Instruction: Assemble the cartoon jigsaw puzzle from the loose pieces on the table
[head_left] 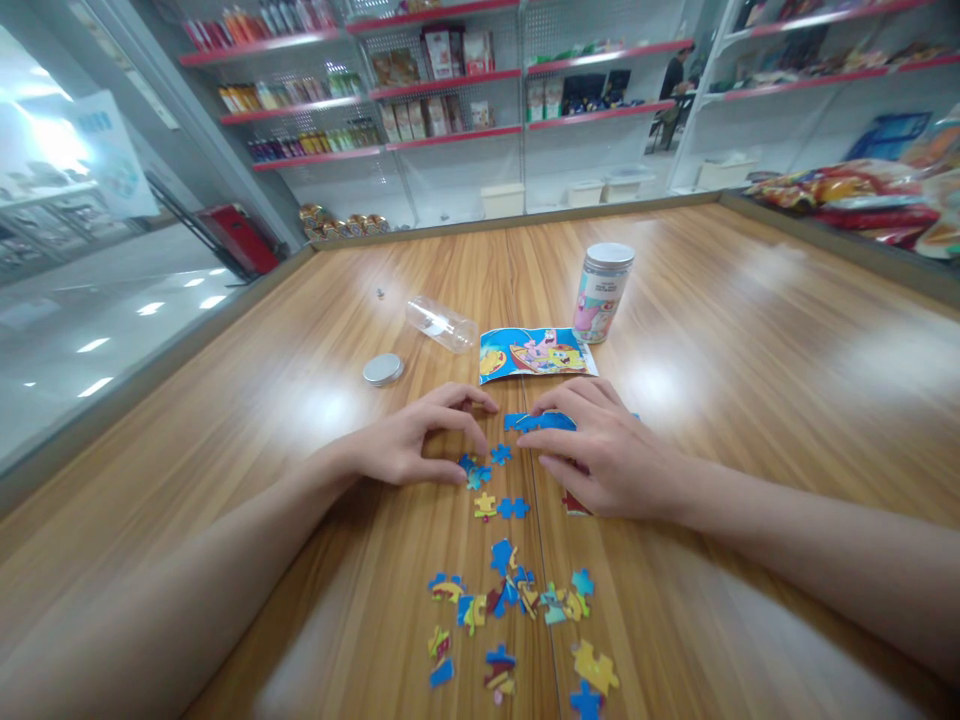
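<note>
My left hand [424, 435] curves over the table with its fingers apart, the thumb tip at a small cluster of blue and yellow jigsaw pieces [475, 472]. A single blue jigsaw piece [501, 455] lies between my hands. On the right, my right hand [596, 445] spreads its fingers over a joined strip of blue jigsaw pieces [517, 422], partly hiding it. Under its palm a dark red piece [575, 505] shows. Just beyond my hands is the cartoon picture sheet [536, 355]. Whether my right fingertips press on the strip, I cannot tell.
Nearer me lie several loose jigsaw pieces [510, 590]. A printed canister [602, 295] stands upright behind the sheet. To the left are a transparent plastic cylinder [441, 323] on its side and a silver lid [383, 370]. Stocked shelves [450, 90] line the back.
</note>
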